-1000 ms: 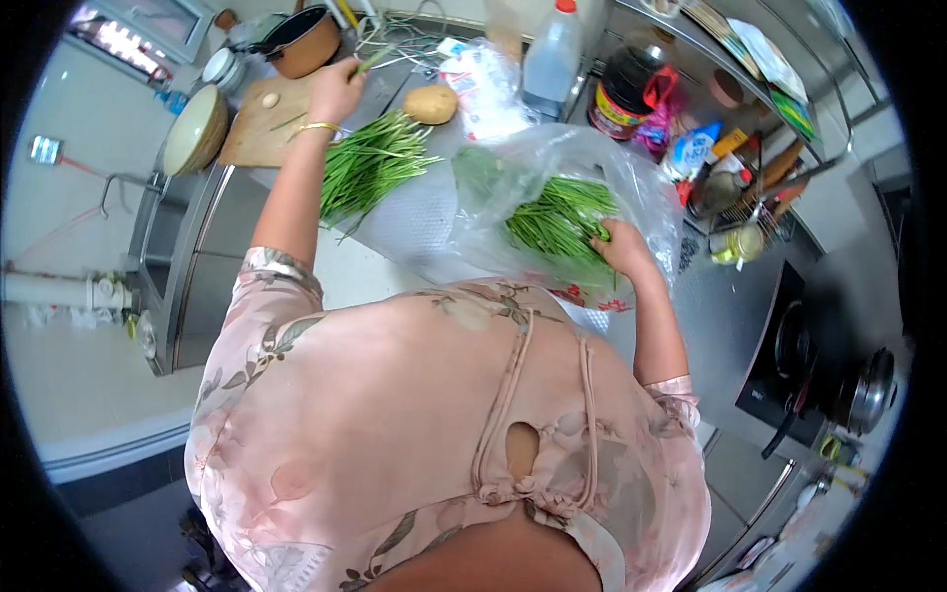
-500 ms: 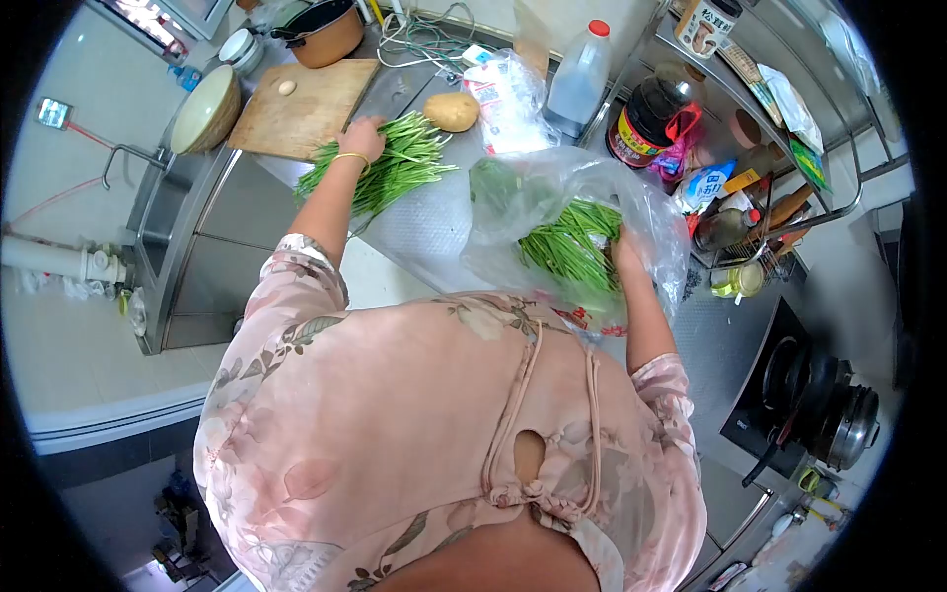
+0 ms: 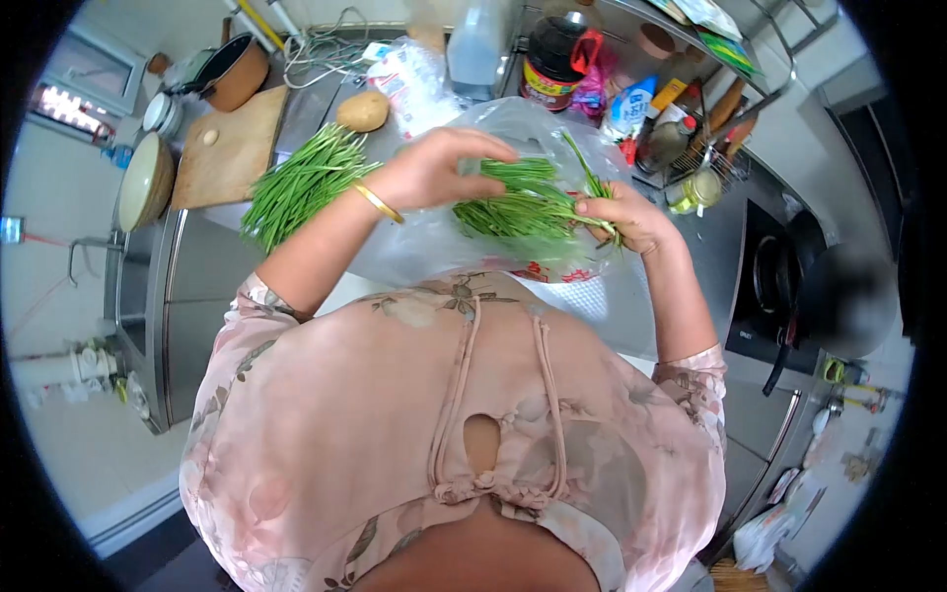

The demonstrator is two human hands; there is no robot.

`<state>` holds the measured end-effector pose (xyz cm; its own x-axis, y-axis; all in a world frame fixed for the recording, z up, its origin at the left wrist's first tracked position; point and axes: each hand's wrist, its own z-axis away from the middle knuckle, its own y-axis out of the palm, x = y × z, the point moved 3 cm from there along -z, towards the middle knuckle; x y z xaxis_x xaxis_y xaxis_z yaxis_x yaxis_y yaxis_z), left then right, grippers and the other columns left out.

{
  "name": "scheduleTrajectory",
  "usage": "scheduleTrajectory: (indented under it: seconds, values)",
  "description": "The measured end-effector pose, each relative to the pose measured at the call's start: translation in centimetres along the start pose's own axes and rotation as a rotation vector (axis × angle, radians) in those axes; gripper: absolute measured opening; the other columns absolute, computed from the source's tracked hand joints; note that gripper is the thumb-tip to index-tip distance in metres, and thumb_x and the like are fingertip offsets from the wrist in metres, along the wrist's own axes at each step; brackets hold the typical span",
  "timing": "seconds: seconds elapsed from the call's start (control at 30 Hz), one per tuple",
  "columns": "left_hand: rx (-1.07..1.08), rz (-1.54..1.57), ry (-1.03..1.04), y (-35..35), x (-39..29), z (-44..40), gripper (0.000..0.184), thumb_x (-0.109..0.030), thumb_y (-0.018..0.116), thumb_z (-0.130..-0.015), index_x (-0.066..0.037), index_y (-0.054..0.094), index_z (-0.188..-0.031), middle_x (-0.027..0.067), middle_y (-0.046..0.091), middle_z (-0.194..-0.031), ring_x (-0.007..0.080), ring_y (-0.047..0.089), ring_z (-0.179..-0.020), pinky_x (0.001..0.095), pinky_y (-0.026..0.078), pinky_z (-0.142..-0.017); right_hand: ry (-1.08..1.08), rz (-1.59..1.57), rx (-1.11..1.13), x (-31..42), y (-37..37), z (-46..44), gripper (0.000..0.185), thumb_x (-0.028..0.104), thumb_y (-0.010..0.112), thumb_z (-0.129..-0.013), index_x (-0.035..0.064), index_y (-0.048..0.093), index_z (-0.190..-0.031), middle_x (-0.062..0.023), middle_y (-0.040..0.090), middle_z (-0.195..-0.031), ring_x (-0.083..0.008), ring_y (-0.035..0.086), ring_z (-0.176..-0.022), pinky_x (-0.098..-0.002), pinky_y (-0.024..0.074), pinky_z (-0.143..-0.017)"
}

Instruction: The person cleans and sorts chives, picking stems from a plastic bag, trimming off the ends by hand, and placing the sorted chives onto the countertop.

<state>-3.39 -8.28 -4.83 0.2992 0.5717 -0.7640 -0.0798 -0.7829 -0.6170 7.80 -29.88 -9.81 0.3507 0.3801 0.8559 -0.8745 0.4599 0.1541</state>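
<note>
My right hand [image 3: 636,219] is closed around a few stems of garlic chives [image 3: 587,168], which stick up past its fingers. Beside it, a thick bundle of garlic chives [image 3: 518,209] lies in a clear plastic bag [image 3: 409,247] with red print. At the bundle's left end hovers my left hand [image 3: 439,168], thumb and fingers apart, nothing held; I cannot tell if the fingertips touch the stems. A gold bangle is on that wrist. Farther left, a loose pile of garlic chives [image 3: 301,187] rests on the counter near my left forearm.
A cutting board [image 3: 232,148] with a small pale round item, a pale bowl [image 3: 146,183] and an orange-brown pot [image 3: 237,74] stand left. Behind the chives are a potato [image 3: 362,111], a white plastic bag [image 3: 409,84] and a dark jar [image 3: 552,64]. A stove [image 3: 764,261] is right.
My left hand has left the chive pile and moved right to the bag. My right hand has drawn a few stems up from the bundle. The view has shifted right.
</note>
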Motion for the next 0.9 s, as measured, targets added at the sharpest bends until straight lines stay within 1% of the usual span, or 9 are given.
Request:
scheduleTrajectory:
  seconds: [0.1, 0.3, 0.4, 0.53, 0.67, 0.7, 0.8, 0.83, 0.9]
  values:
    - [-0.076, -0.274, 0.241, 3.4, -1.7, -2.0, 0.042, -0.013, 0.067, -0.073, -0.004, 0.053, -0.112, 0.0084, 0.058, -0.105, 0.0189, 0.052, -0.099, 0.0301, 0.04, -0.086, -0.079, -0.09, 0.063, 1.4, 0.5, 1.2, 0.022, 0.024, 0.064, -0.073, 0.0038, 0.056, -0.072, 0.0011, 0.046, -0.055, -0.0081, 0.038, -0.045, -0.0223, 0.0268, -0.042]
    - [0.224, 0.293, -0.091, 4.7, -1.3, -4.5, 0.034, -0.015, 0.065, -0.077, -0.001, 0.054, -0.106, 0.004, 0.059, -0.092, 0.0111, 0.055, -0.082, 0.0247, 0.044, -0.073, -0.159, -0.058, 0.095, 2.8, -0.1, 1.9, 0.023, 0.026, 0.06, -0.078, 0.0059, 0.055, -0.07, 0.0018, 0.044, -0.054, -0.0072, 0.037, -0.045, -0.0224, 0.026, -0.042]
    - [0.193, 0.49, -0.313, 3.9, -1.0, -4.8, 0.022, -0.015, 0.062, -0.079, -0.002, 0.056, -0.095, 0.0002, 0.059, -0.083, 0.0052, 0.052, -0.072, 0.0201, 0.043, -0.065, -0.187, -0.318, -0.002, 4.3, -0.4, 2.3, 0.027, 0.03, 0.054, -0.083, 0.0057, 0.054, -0.073, 0.0037, 0.039, -0.053, -0.0068, 0.034, -0.044, -0.0223, 0.0264, -0.044]
    - [-0.015, 0.812, -0.37, 1.9, -1.5, -5.1, 0.013, -0.014, 0.059, -0.081, -0.005, 0.052, -0.088, 0.0012, 0.059, -0.078, 0.0086, 0.056, -0.068, 0.0201, 0.044, -0.058, -0.392, -0.433, -0.061, 5.0, -2.3, 2.2, 0.031, 0.034, 0.046, -0.088, 0.0038, 0.052, -0.086, 0.0056, 0.031, -0.054, -0.0066, 0.029, -0.044, -0.0227, 0.0277, -0.047]
    - [-0.153, 0.938, -0.438, 0.5, -1.3, -5.4, 0.014, -0.014, 0.058, -0.081, -0.006, 0.051, -0.091, 0.0054, 0.06, -0.084, 0.013, 0.059, -0.071, 0.0241, 0.049, -0.062, -0.504, -0.287, -0.205, 6.2, -0.8, 1.9, 0.024, 0.027, 0.057, -0.083, 0.0029, 0.056, -0.085, 0.0058, 0.037, -0.056, -0.0056, 0.029, -0.044, -0.0233, 0.0268, -0.046]
    - [-0.154, 0.953, -0.438, 0.3, -1.1, -5.5, 0.015, -0.014, 0.058, -0.082, -0.006, 0.05, -0.093, 0.0058, 0.059, -0.085, 0.0137, 0.059, -0.072, 0.0256, 0.05, -0.064, -0.484, -0.258, -0.244, 6.7, -0.4, 1.8, 0.021, 0.019, 0.064, -0.078, 0.0011, 0.058, -0.088, 0.0037, 0.05, -0.065, -0.0058, 0.041, -0.051, -0.0229, 0.035, -0.052]
    - [-0.166, 1.0, -0.442, 0.1, -1.3, -5.7, 0.016, -0.013, 0.058, -0.081, -0.006, 0.05, -0.094, 0.0051, 0.059, -0.083, 0.014, 0.059, -0.071, 0.0255, 0.05, -0.063, -0.7, -0.028, -0.441, 8.2, 1.6, 0.6, 0.022, 0.015, 0.066, -0.076, 0.0001, 0.058, -0.091, 0.0, 0.057, -0.077, -0.0076, 0.05, -0.066, -0.0223, 0.0413, -0.064]
    - [-0.16, 1.003, -0.434, 0.2, -1.4, -5.7, 0.017, -0.013, 0.059, -0.081, -0.007, 0.051, -0.094, 0.0049, 0.059, -0.082, 0.0139, 0.059, -0.071, 0.0254, 0.05, -0.062, -0.659, -0.004, -0.411, 8.3, 1.6, 0.0, 0.024, 0.013, 0.066, -0.076, -0.0008, 0.058, -0.093, -0.0019, 0.059, -0.085, -0.0089, 0.053, -0.078, -0.0225, 0.042, -0.073]
    - [-0.151, 1.009, -0.42, 0.2, -1.5, -5.6, 0.017, -0.012, 0.059, -0.081, -0.007, 0.051, -0.095, 0.0046, 0.058, -0.081, 0.0139, 0.059, -0.07, 0.0251, 0.05, -0.061, -0.674, -0.032, -0.366, 9.0, 2.4, -0.5, 0.021, 0.012, 0.065, -0.076, -0.0003, 0.058, -0.092, -0.0012, 0.059, -0.083, -0.0084, 0.052, -0.076, -0.0221, 0.0419, -0.071]
